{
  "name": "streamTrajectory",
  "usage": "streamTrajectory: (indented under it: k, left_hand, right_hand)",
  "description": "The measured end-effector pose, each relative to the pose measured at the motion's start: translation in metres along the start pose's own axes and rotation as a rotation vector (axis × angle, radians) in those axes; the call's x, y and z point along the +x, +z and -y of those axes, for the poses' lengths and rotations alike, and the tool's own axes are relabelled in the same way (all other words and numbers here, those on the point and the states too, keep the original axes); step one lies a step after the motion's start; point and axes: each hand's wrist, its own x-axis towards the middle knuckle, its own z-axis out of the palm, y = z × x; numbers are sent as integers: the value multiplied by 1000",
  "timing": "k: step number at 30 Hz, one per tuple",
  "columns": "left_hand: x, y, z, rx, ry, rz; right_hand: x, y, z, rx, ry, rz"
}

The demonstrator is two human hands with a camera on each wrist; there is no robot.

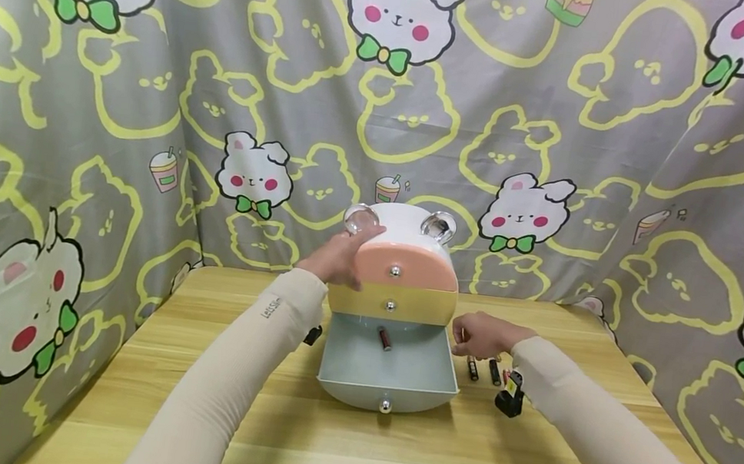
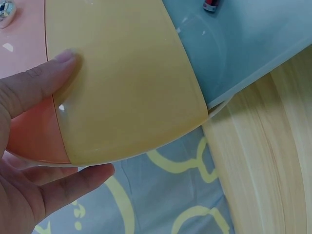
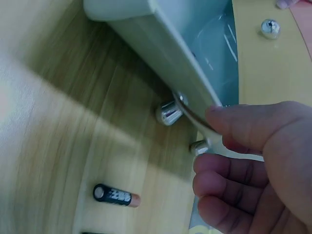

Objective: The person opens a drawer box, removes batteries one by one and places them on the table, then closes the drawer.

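A small drawer cabinet (image 1: 408, 225) with a white top and clear round ears stands on the table. My left hand (image 1: 339, 257) grips its left side, thumb on the front by the orange drawer (image 1: 426, 268) and yellow drawer (image 2: 131, 73), fingers along the side. The pale blue-grey bottom drawer (image 1: 389, 373) is pulled out, with a dark red battery (image 1: 385, 339) lying in it. Beside that drawer's right wall, my right hand (image 1: 485, 335) pinches a thin, curved strip (image 3: 192, 114) at the thumb tip; its kind cannot be made out. The index finger is mostly hidden.
Several batteries lie on the table right of the drawer, among them a black one (image 3: 117, 195) with a copper end. Silver feet (image 3: 168, 113) show under the cabinet. Patterned grey curtain (image 1: 384, 133) surrounds the wooden table (image 1: 344, 457).
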Motion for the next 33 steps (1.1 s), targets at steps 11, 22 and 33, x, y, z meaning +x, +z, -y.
streamTrajectory:
  k: [11, 22, 33]
  left_hand:
    - [0, 2, 0, -18, -2, -7]
    - [0, 0, 0, 2, -11, -4]
    - [1, 0, 1, 35, 20, -9]
  right_hand:
    - [4, -8, 15, -17, -50, 2]
    - [18, -12, 38, -37, -124, -1]
    - [35, -7, 57, -59, -107, 32]
